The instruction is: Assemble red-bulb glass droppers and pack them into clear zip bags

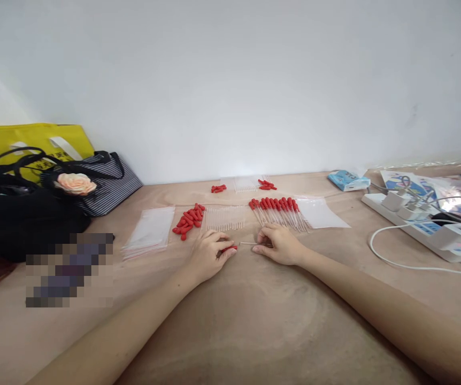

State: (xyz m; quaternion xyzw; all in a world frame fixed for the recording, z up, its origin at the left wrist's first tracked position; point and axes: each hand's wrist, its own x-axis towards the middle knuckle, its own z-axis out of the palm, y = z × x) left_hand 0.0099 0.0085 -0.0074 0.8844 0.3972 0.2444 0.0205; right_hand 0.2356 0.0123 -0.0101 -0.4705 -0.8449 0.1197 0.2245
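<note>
My left hand (210, 255) is closed on a red rubber bulb (230, 248), whose open end faces right. Between the fingers of my right hand (276, 245) is a thin clear glass tube (247, 244), its tip pointing left, a small gap short of the bulb. Behind my left hand lie a pile of loose red bulbs (189, 220) and a row of clear tubes (224, 218). Several droppers with red bulbs on them (279, 208) lie side by side behind my right hand.
Clear plastic bags lie left (149, 230) and right (322, 213). More bulbs (268, 185) and tubes (245, 184) are near the wall. A power strip (427, 227) with a white cable stands right, beside a blue packet (346, 181). Bags (106, 182) crowd the left.
</note>
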